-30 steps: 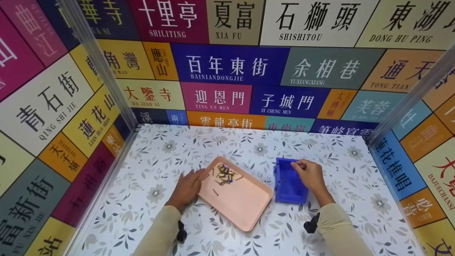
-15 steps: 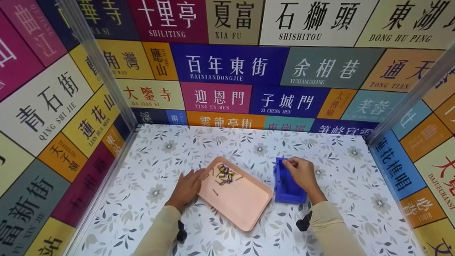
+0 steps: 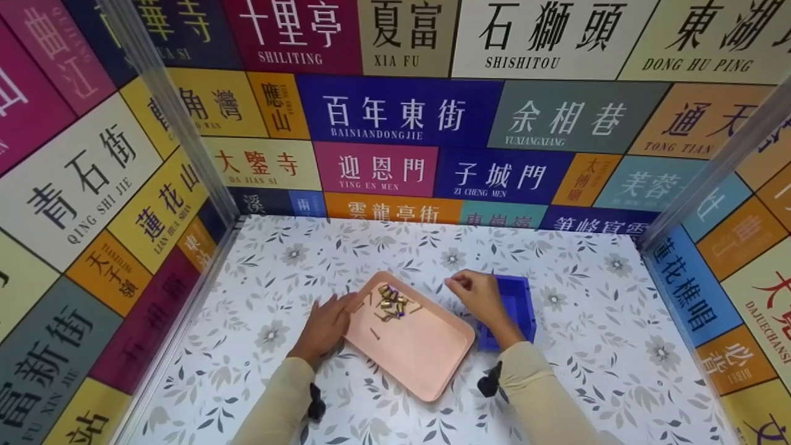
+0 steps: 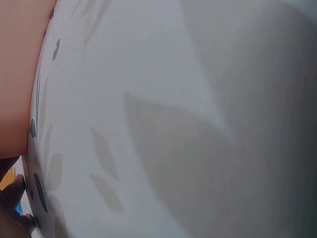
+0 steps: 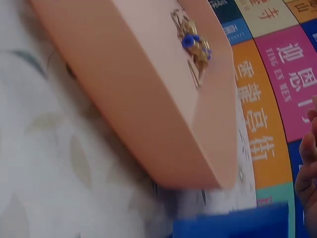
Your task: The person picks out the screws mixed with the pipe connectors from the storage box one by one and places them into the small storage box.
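Note:
My left hand (image 3: 324, 327) rests at the left side of a pink tray (image 3: 426, 364), its fingers right at the rim. At the tray's far end lies a pile of small brass-coloured pieces (image 3: 393, 303), some with blue parts, and a few loose screws (image 3: 375, 334). My right hand (image 3: 482, 300) is raised between the tray and a blue plastic bin (image 3: 516, 303), thumb and fingertips close together; I cannot tell whether they pinch anything. Its forearm covers part of the bin. In the right wrist view, curled fingers (image 5: 307, 168) show at the right edge.
The flower-patterned table (image 3: 278, 272) is closed in by walls of coloured sign panels (image 3: 401, 117), with clear corner posts. Both sleeves carry a dark wrist camera. In the left wrist view, the tray's outer wall (image 4: 15, 74) stands beside the tabletop.
My right hand has moved left from over the blue bin towards the tray's far right side, its fingertips now outside the bin. The left hand and the tray have stayed put.

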### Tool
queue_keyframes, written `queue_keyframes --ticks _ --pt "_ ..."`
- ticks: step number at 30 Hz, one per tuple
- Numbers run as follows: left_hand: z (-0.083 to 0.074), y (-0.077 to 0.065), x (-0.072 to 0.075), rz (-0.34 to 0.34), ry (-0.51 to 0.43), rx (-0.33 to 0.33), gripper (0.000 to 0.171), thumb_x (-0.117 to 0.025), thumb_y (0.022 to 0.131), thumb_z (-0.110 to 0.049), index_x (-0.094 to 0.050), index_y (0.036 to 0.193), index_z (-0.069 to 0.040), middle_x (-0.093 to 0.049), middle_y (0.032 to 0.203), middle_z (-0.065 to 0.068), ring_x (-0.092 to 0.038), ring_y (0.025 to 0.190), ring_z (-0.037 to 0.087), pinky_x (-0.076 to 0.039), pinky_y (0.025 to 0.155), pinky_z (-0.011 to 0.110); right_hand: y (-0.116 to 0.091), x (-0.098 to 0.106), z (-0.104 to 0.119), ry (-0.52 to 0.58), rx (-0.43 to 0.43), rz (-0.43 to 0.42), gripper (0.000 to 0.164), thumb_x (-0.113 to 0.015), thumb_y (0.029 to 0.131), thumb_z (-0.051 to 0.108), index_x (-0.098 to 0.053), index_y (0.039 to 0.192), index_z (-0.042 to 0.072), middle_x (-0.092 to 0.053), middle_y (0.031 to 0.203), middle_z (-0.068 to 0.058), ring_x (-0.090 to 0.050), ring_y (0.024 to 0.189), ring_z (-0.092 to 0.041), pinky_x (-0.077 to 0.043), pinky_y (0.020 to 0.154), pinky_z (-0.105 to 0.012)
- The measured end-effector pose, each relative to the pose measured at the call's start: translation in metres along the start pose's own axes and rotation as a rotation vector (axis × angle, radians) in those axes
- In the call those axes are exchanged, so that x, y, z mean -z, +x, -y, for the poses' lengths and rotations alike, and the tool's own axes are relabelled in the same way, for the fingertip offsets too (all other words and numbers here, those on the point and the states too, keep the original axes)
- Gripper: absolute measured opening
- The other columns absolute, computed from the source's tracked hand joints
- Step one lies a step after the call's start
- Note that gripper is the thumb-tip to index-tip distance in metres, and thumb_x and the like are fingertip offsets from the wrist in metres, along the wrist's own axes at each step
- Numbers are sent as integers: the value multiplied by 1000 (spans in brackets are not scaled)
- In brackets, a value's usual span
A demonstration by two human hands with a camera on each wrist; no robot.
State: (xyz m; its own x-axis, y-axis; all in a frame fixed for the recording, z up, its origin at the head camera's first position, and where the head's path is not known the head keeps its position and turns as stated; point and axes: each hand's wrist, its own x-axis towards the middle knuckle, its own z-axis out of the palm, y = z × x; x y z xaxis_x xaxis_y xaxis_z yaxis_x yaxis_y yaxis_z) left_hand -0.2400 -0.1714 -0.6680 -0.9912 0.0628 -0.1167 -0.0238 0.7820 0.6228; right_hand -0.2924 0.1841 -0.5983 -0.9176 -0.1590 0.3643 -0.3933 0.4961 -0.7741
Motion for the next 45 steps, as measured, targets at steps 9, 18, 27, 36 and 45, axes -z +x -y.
queue_keyframes --ticks 9,18,27,36,45 --pt "5 -2 -2 -46 53 -87 48 -32 110 -44 -45 155 -32 -48 158 -5 -35 153 31 -8 128 61 12 -46 18 -14 107 94 8 -79 90 19 -79 86 12 -71 69 3 -59 60 -5 -50 57 -23" --pt "2 1 -1 -11 24 -6 50 -30 109 -50 -40 156 -39 -43 161 -11 -29 156 25 -2 130 54 20 -80 32 -8 125 220 9 -78 91 15 -79 91 7 -71 71 -1 -58 62 -5 -50 56 -21" --pt "1 2 -1 11 11 24 49 -31 108 -51 -40 155 -42 -42 161 -13 -27 157 23 -1 130 53 20 -104 27 -94 155 389 8 -76 93 17 -78 91 10 -74 77 0 -58 62 -2 -49 55 -19" --pt "3 1 -1 -26 32 -59 49 -29 110 -47 -42 156 -37 -46 160 -7 -32 154 29 -5 129 58 18 -120 25 -186 194 434 9 -76 93 19 -80 92 12 -76 80 0 -67 67 -7 -54 61 -23" --pt "6 1 -3 -23 8 -57 48 -31 110 -47 -42 155 -38 -45 160 -7 -31 155 29 -4 129 57 14 -126 20 -203 148 513 10 -75 95 24 -78 92 15 -75 79 7 -65 66 0 -54 63 -20"
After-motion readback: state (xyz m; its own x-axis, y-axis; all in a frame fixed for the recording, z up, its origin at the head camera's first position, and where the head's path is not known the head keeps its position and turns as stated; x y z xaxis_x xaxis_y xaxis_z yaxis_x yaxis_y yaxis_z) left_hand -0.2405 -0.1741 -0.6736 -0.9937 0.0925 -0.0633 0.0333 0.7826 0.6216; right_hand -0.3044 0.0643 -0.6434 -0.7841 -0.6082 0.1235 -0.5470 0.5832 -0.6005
